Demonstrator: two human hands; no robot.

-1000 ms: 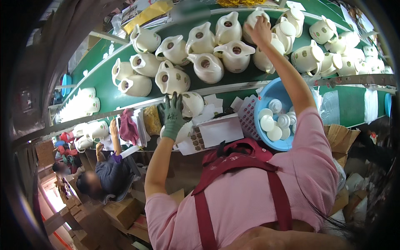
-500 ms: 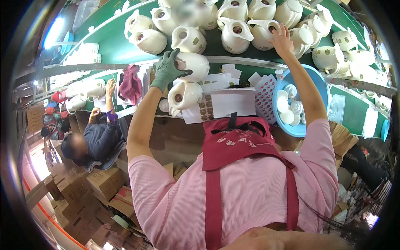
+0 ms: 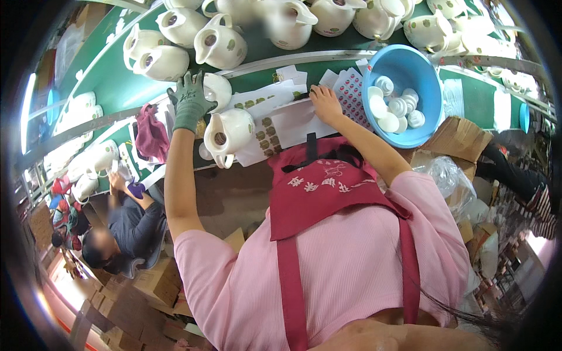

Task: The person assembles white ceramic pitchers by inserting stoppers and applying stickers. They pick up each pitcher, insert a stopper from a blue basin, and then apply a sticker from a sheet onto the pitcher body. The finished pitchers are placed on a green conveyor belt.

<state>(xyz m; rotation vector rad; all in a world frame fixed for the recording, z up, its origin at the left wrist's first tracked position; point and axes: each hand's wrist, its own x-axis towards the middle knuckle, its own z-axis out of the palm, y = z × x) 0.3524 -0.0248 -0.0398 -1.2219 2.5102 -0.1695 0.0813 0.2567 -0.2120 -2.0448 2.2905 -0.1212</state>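
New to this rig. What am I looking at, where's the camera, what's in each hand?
No machine here: a person works with their own two hands. The single picture comes from a wide fisheye camera on their head, looking down, so straight edges bend. The left hand, in a grey-green glove, rests on a white jug at the edge of the green belt. A second white jug stands just below it. The bare right hand presses on sticker sheets, holding nothing. Beside it sits a blue bowl of white lids.
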